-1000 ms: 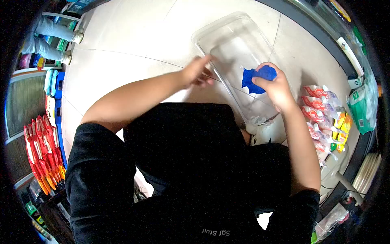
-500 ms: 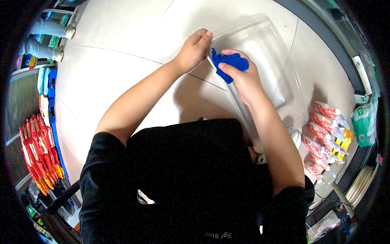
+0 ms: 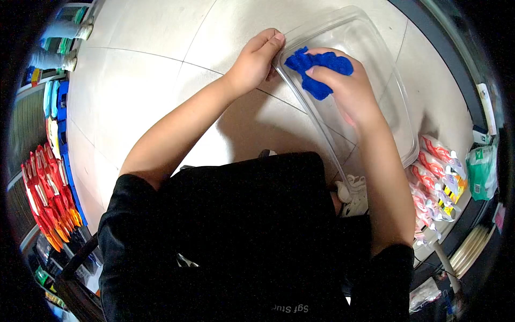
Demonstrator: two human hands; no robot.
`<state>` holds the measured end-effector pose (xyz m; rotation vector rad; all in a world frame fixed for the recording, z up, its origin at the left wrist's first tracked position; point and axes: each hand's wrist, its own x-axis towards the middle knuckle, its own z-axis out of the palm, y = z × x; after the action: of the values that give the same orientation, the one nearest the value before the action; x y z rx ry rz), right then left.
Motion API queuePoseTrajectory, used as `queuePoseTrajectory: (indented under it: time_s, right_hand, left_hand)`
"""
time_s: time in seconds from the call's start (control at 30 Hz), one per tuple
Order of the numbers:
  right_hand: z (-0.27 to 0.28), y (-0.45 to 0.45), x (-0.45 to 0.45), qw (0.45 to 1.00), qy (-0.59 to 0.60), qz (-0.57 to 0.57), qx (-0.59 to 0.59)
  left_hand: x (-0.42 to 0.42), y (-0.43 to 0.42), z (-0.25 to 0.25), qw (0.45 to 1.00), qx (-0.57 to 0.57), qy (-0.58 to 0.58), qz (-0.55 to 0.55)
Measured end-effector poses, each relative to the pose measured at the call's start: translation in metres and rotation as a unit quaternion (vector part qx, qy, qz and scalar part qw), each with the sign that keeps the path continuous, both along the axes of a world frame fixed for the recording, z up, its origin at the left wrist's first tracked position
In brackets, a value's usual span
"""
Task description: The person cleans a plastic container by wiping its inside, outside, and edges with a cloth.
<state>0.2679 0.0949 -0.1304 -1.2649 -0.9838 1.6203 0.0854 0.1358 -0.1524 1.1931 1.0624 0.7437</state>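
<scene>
A clear plastic box [image 3: 370, 32], seen from its open side, is held up at an angle over the floor. At its near-left corner, my left hand [image 3: 258, 59] grips the rim, thumb on top and fingers curled beneath. My right hand [image 3: 351, 88] is closed round a crumpled blue cloth [image 3: 319, 72], thumb pressed across it. The cloth is over the box's inner side, close to the left rim; whether it touches the plastic I cannot tell. Part of the box's right side lies behind my right forearm.
Red-and-white packets [image 3: 434, 166] stand on the floor at right, beside a green-and-white bag [image 3: 482, 172]. Several red packages [image 3: 48, 188] fill a rack at left. Another person's legs [image 3: 59, 43] show at upper left. My white shoe [image 3: 357, 196] is under the box.
My right hand and the blue cloth have moved right and slightly up, away from the left rim. The box and my left hand have shifted slightly up and right in view.
</scene>
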Motion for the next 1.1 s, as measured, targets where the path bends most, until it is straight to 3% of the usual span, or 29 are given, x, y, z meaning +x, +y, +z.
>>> queuePoseTrajectory:
  time_s: [0.1,0.23,0.47,0.63,0.7,0.9,1.03,1.1]
  right_hand:
    - [-0.009,-0.004,-0.007,0.99,-0.076,0.102,0.057]
    - [-0.014,-0.005,-0.014,0.972,-0.139,0.133,0.133]
    - [-0.018,-0.012,-0.046,0.963,-0.214,0.021,0.164]
    - [-0.018,-0.018,-0.059,0.955,-0.251,-0.063,0.148]
    - [-0.02,-0.019,-0.061,0.927,-0.28,-0.146,0.203]
    - [-0.022,-0.017,-0.061,0.891,-0.325,-0.187,0.255]
    - [-0.025,-0.011,-0.061,0.89,-0.312,-0.231,0.239]
    - [-0.027,-0.005,-0.06,0.902,-0.267,-0.305,0.147]
  left_hand:
    - [-0.005,-0.003,-0.001,1.0,0.0,0.008,-0.013]
    - [-0.004,-0.017,-0.002,0.999,-0.005,0.024,0.022]
    - [-0.002,-0.027,0.008,0.998,-0.032,0.042,0.042]
    - [-0.002,-0.023,0.002,0.999,0.015,0.043,0.022]
    - [0.001,-0.023,0.009,0.999,-0.002,0.035,0.022]
    - [0.001,-0.022,0.007,0.999,-0.006,0.038,0.001]
    - [-0.002,-0.022,0.006,0.998,0.018,0.057,-0.008]
    - [-0.001,-0.023,0.006,0.999,0.011,0.051,-0.006]
